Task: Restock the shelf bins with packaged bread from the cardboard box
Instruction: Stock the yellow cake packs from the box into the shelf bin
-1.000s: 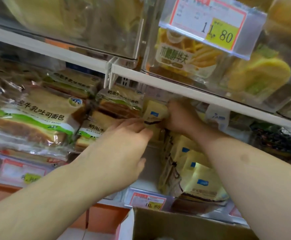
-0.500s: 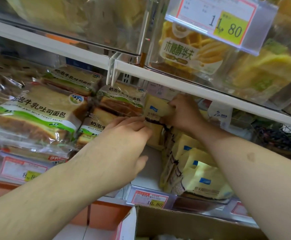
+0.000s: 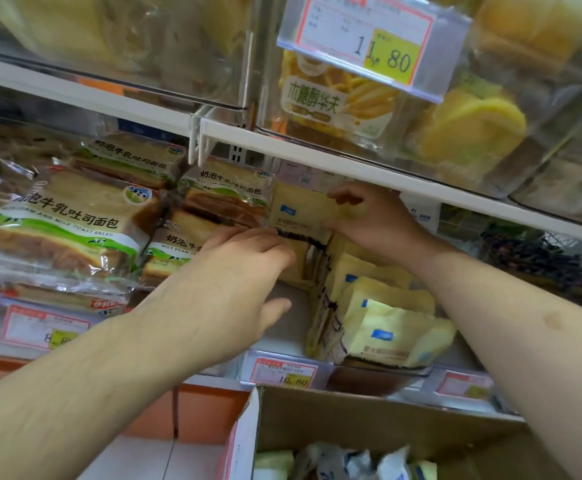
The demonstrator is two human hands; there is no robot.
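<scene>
A packaged bread (image 3: 300, 216) in pale yellow wrap with a small blue label stands upright at the back of the middle shelf (image 3: 282, 327), held between a person's two hands under the white edge of the upper shelf (image 3: 351, 161). The right hand (image 3: 376, 223) pinches the packet's right side, thumb below and fingers curled over its top corner; the left hand (image 3: 237, 282) lies flat with fingers straight and together, their tips pressed against the packet's lower left edge, thumb spread below. The setting is a shop's white metal shelving, with clear plastic bins above and an orange panel beneath the shelf front. Just right of the held packet, at least four more yellow packets (image 3: 386, 327) lean in a row toward the front; how many stand behind them cannot be counted. To the left, four green-banded milk toast packs (image 3: 61, 230) are readable, stacked in two piles, with further wrappers below them too crumpled to count. Four price tags show: one reading 11.80 (image 3: 369, 39) on the upper bin, one reading 10.80 (image 3: 286, 372) below the yellow packets, a third (image 3: 40, 329) partly covered by the left forearm, and a fourth (image 3: 462, 386) too blurred to read. The cardboard box (image 3: 369, 424) sits open at the bottom edge, cut off by the frame, with several wrapped items inside that are hard to make out. The upper bins' contents are smeared by glare.
</scene>
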